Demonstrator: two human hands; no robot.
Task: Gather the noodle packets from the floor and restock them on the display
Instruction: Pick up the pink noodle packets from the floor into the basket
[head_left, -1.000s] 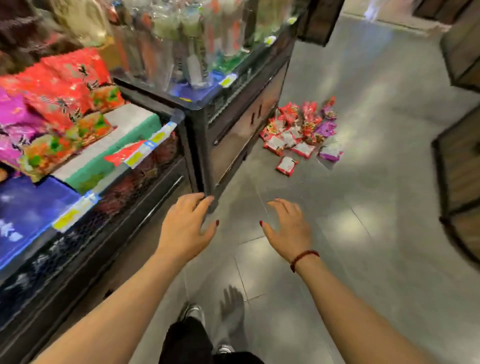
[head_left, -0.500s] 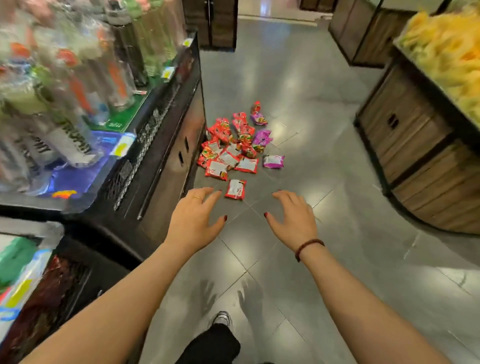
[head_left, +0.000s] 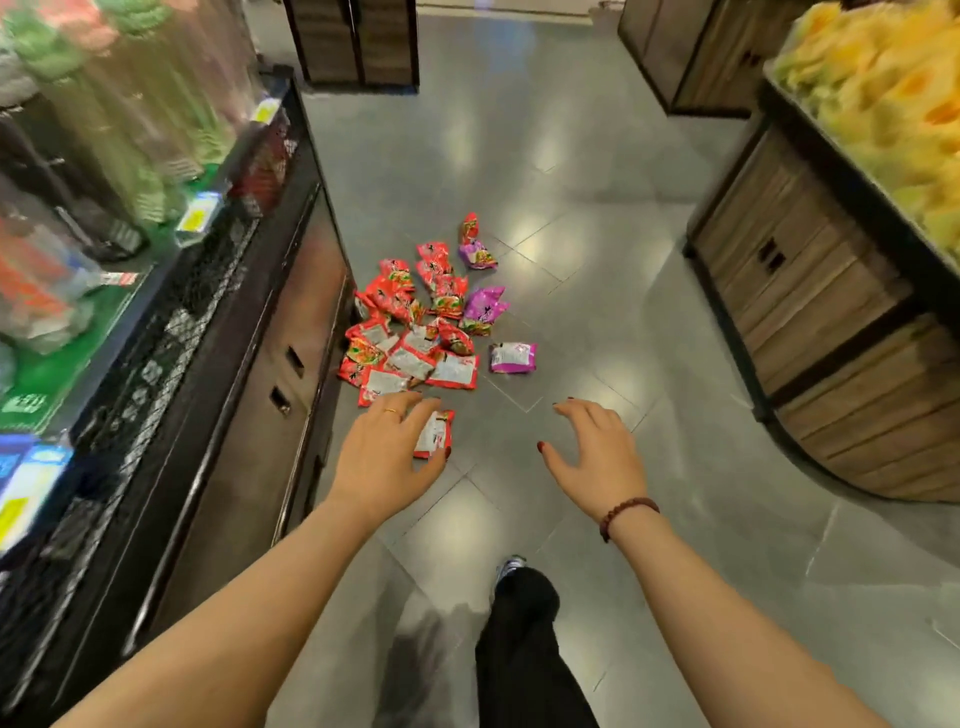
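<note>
While spread and empty, fingers (head_left: 402, 413) of left hand (head_left: 384, 457) and right hand (head_left: 597, 457) at near edge of noodle packets (head_left: 415, 338) on floor (head_left: 571, 182).

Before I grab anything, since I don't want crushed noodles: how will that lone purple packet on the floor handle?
The purple packet looks puffy and crinkled, so probably light, its contents likely brittle if squeezed. Lying flat on the glossy floor, it would probably slide, not roll.

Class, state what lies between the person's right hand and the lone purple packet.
Only bare grey floor tile, seen in the head view, separates the right hand from the purple packet.
</note>
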